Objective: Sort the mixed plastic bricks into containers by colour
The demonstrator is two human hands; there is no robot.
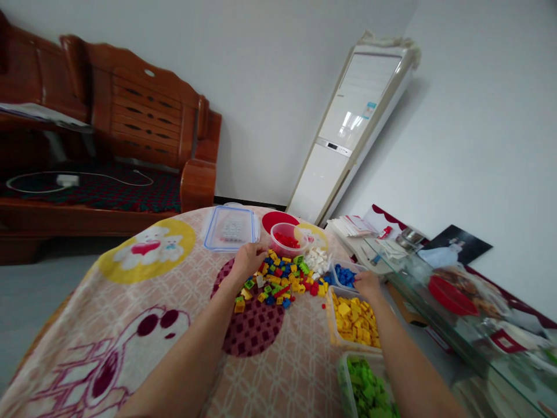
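Observation:
A heap of small mixed-colour bricks (282,281) lies in the middle of a table covered with a cartoon-print cloth (143,325). My left hand (247,258) rests at the heap's far left edge, fingers curled down onto the bricks; what it grips is hidden. My right hand (368,284) sits over the near rim of a container of blue bricks (345,275), fingers bent, their contents hidden. A container of yellow bricks (354,321) lies just below that hand, a container of green bricks (368,389) nearer me. A round tub of red bricks (288,238) and a white brick pile (317,260) lie beyond the heap.
A clear lid with a blue rim (230,228) and a red lid (278,220) lie at the table's far side. A glass-topped side table (456,313) with papers and a red bowl stands to the right. A wooden sofa (108,145) and a floor-standing air conditioner (348,128) stand behind.

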